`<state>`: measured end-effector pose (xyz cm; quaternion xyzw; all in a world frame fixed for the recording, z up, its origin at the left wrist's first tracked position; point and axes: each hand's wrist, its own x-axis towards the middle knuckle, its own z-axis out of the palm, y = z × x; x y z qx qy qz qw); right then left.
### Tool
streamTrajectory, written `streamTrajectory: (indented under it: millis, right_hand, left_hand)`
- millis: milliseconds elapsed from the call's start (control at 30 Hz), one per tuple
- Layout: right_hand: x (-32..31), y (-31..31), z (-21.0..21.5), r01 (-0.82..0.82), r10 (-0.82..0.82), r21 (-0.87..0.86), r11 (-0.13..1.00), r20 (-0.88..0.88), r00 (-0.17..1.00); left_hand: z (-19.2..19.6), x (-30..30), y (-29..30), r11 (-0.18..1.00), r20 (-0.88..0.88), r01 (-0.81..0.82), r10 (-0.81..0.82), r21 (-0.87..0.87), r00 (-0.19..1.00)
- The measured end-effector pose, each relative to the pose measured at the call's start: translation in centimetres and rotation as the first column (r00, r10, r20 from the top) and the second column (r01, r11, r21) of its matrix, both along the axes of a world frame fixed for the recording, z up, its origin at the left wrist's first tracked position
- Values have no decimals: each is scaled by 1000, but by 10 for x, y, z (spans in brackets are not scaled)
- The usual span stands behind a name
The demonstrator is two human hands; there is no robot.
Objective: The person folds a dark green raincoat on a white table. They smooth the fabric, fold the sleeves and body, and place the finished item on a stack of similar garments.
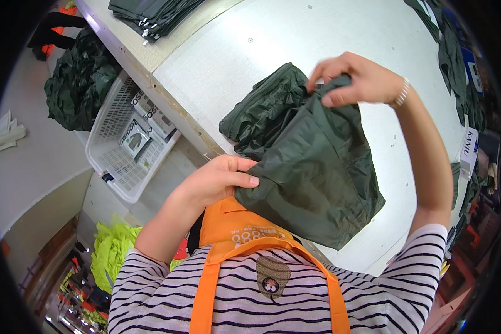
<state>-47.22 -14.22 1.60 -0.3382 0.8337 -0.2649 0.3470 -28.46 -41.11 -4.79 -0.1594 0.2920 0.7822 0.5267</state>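
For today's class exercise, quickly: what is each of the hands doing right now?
Left hand: closed, pinching the lower left corner of the dark green garment.
Right hand: closed, pinching the garment's top edge.

This looks like a garment workshop or packing room. A long pale bench point(273, 50) carries a stack of folded dark green garments point(153, 16) at its far end and more dark green fabric along the right edge point(456, 61). Beside the bench stands a white plastic basket point(114, 111) holding flat packaged items point(145, 125), and behind it a heap of loose dark green cloth point(80, 78) lies on the floor. Lower left, piles of neon yellow-green garments point(111, 250) are heaped up. The person wears an orange work apron point(228, 222) over a striped top, with a dark green garment point(312, 172) in hand.
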Motion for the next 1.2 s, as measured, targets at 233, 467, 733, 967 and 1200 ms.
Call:
streamTrajectory:
  millis: [233,467,733,967,1200]
  right_hand:
    - [0,1,-143,570,-556,175,802,-126,821]
    - [5,19,-130,606,-593,-5,795,200,780]
    - [12,17,-134,685,-669,234,690,-152,727]
    - [18,21,-134,786,-662,222,576,-438,609]
    - [15,3,-127,705,-546,351,616,-455,703]
  left_hand:
    - [-81,0,11,934,99,-110,152,-341,983]
    - [-95,33,21,496,-629,-494,-143,-714,764]
    - [-90,10,30,635,-273,-298,140,-713,952]
    - [-94,-10,22,376,-435,-356,-148,-856,888]
    - [-52,-58,51,378,-497,-806,-859,-455,-123]
